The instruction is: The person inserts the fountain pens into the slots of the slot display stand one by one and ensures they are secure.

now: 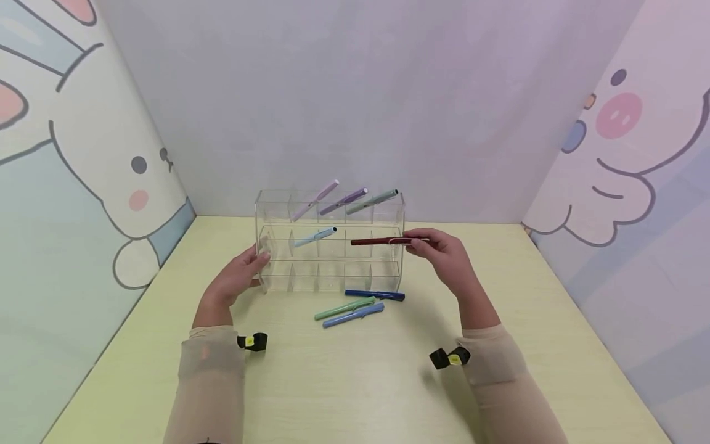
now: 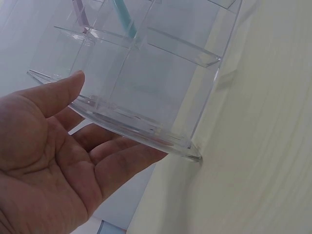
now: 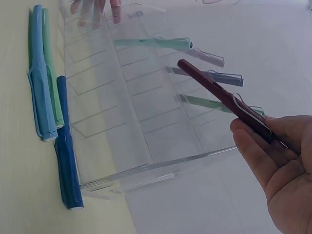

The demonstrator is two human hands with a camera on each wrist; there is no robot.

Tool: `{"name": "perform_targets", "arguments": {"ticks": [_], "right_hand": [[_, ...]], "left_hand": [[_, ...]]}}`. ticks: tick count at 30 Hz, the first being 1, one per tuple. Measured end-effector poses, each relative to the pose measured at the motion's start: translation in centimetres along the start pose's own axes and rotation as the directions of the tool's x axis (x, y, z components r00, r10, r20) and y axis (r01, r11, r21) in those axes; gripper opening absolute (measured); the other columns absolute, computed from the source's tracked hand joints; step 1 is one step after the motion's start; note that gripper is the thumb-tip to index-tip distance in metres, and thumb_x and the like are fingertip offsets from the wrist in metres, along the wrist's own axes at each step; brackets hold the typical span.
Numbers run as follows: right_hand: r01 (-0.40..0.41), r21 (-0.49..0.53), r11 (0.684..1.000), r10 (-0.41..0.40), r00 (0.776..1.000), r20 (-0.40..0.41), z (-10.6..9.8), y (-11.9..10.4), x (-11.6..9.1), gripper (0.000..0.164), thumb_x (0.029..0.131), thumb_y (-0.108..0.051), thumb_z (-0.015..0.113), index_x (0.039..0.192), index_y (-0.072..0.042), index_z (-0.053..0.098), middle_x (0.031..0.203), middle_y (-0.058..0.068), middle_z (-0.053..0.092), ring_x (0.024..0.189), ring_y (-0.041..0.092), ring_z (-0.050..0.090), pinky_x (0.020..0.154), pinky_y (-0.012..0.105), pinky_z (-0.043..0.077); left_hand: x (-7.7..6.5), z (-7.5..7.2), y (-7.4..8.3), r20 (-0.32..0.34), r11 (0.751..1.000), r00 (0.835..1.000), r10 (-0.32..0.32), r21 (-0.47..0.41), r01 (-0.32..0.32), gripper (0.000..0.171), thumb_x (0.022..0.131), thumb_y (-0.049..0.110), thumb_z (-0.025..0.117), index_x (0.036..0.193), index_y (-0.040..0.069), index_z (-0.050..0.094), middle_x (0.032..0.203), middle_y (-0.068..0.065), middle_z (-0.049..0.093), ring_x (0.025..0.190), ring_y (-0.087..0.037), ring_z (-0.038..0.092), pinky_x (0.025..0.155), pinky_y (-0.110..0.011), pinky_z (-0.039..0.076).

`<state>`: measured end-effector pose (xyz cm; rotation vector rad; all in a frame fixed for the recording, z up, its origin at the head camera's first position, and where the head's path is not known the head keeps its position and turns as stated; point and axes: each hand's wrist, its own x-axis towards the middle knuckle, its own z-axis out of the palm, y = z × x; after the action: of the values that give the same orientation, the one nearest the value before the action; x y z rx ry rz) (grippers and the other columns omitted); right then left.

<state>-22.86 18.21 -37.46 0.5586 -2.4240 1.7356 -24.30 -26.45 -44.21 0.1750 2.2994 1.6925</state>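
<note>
A clear acrylic pen rack [image 1: 331, 268] with three stepped rows of compartments stands on the table. My left hand [image 1: 237, 275] grips its left side, thumb in front and fingers behind the side panel [image 2: 141, 134]. Between thumb and fingers, my right hand [image 1: 444, 253] pinches a dark red pen [image 3: 219, 92] by its capped end. That pen is level in front of the rack's middle row, at the right. A light blue pen [image 1: 315, 237] leans in the middle row. Leaning in the top row are a pink pen [image 1: 316, 200], a purple pen [image 1: 344, 201] and a grey-green pen [image 1: 373, 201].
A dark blue pen [image 1: 374, 295], a green pen [image 1: 344, 308] and a blue pen [image 1: 353, 315] lie on the table [image 1: 333, 388] just before the rack. Behind it rises a pale wall [image 1: 344, 92], with cartoon-printed side walls left and right.
</note>
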Motion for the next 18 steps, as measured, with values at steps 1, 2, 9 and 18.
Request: {"name": "perform_targets", "arguments": {"ticks": [1, 2, 9, 18], "right_hand": [[0.004, -0.006, 1.0, -0.004, 1.0, -0.007, 0.1, -0.2, 0.3, 0.033, 0.098, -0.024, 0.062, 0.123, -0.003, 0.066, 0.12, 0.019, 0.064, 0.1, 0.013, 0.071, 0.089, 0.024, 0.056], [0.005, -0.017, 1.0, -0.005, 1.0, -0.014, 0.2, -0.3, 0.6, 0.033, 0.097, -0.024, 0.063, 0.123, -0.004, 0.066, 0.12, 0.018, 0.064, 0.1, 0.012, 0.071, 0.089, 0.024, 0.056], [0.019, -0.089, 0.996, -0.019, 1.0, -0.003, 1.0, -0.7, 2.9, 0.032, 0.096, -0.028, 0.064, 0.121, -0.008, 0.068, 0.115, 0.014, 0.067, 0.098, 0.017, 0.07, 0.088, 0.023, 0.056], [0.032, -0.184, 0.982, -0.021, 0.998, 0.061, 2.4, -0.8, 4.4, 0.025, 0.098, -0.026, 0.062, 0.119, -0.013, 0.068, 0.11, 0.009, 0.068, 0.099, 0.025, 0.07, 0.09, 0.038, 0.057]], "left_hand": [[0.0, 0.0, 0.0, -0.001, 1.0, 1.0, -0.001, 0.0, 0.001, 0.063, 0.105, 0.043, 0.041, 0.159, 0.031, 0.011, 0.154, -0.019, 0.037, 0.138, -0.041, 0.04, 0.111, -0.061, 0.034], [0.0, 0.0, 0.0, -0.002, 1.0, 1.0, 0.0, 0.002, 0.0, 0.063, 0.105, 0.043, 0.042, 0.159, 0.03, 0.011, 0.154, -0.019, 0.037, 0.138, -0.041, 0.04, 0.111, -0.061, 0.035], [0.1, 0.0, 0.0, -0.006, 1.0, 1.0, 0.011, 0.0, -0.011, 0.063, 0.105, 0.041, 0.041, 0.159, 0.026, 0.012, 0.153, -0.02, 0.038, 0.139, -0.04, 0.039, 0.111, -0.061, 0.035], [0.2, -0.1, -0.3, -0.008, 1.0, 1.0, 0.003, -0.003, -0.003, 0.066, 0.104, 0.044, 0.042, 0.159, 0.026, 0.011, 0.156, -0.019, 0.034, 0.14, -0.04, 0.037, 0.111, -0.06, 0.035]]}}
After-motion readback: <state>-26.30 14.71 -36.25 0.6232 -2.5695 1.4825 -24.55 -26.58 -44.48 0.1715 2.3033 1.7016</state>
